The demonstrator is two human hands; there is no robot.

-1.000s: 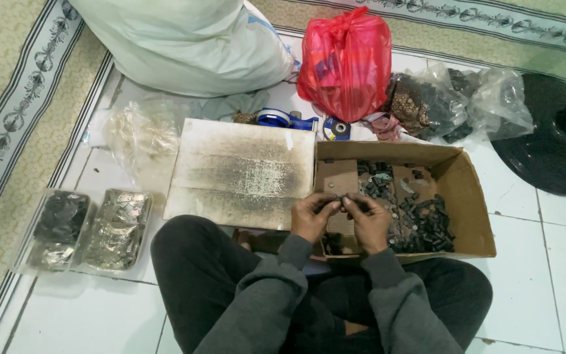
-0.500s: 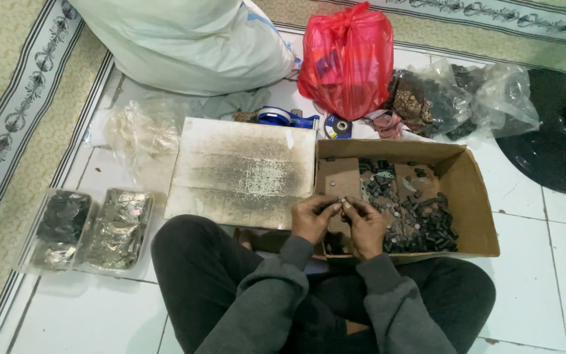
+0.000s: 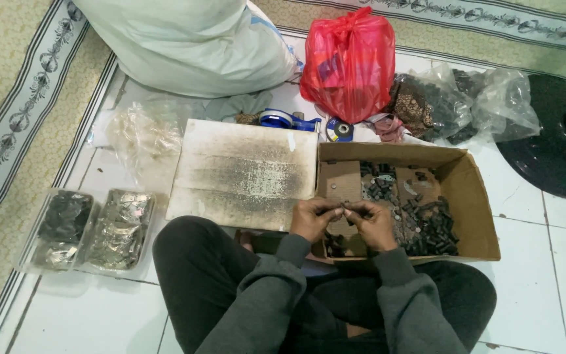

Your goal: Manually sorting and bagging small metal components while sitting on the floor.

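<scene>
**Two hands pinch a small part over the box**

A white sack [image 3: 185,39] lies at the top, on the tiled floor [image 3: 545,275] between patterned rugs [image 3: 14,98]. To the right sits a round black base [image 3: 551,144]. A red bag [image 3: 348,62] stands upright beside clear bags [image 3: 466,105] of dark pieces. A stained board [image 3: 247,170] lies flat, touching the left wall of an open cardboard box [image 3: 473,203] — the box holds a heap of small black parts [image 3: 427,223], mostly in its right half. Left of the board lie a crumpled clear bag [image 3: 142,134] and two clear trays [image 3: 90,229] side by side. A blue tape dispenser [image 3: 286,120] sits just above the board.

The person sits cross-legged in grey sleeves. The left hand [image 3: 312,219] and right hand [image 3: 375,223] meet over the box's near left part, fingers curled nearly closed, fingertips pinched together on one small dark part [image 3: 344,207] — too small to tell more. It is held between the two hands, just above the box floor.
</scene>
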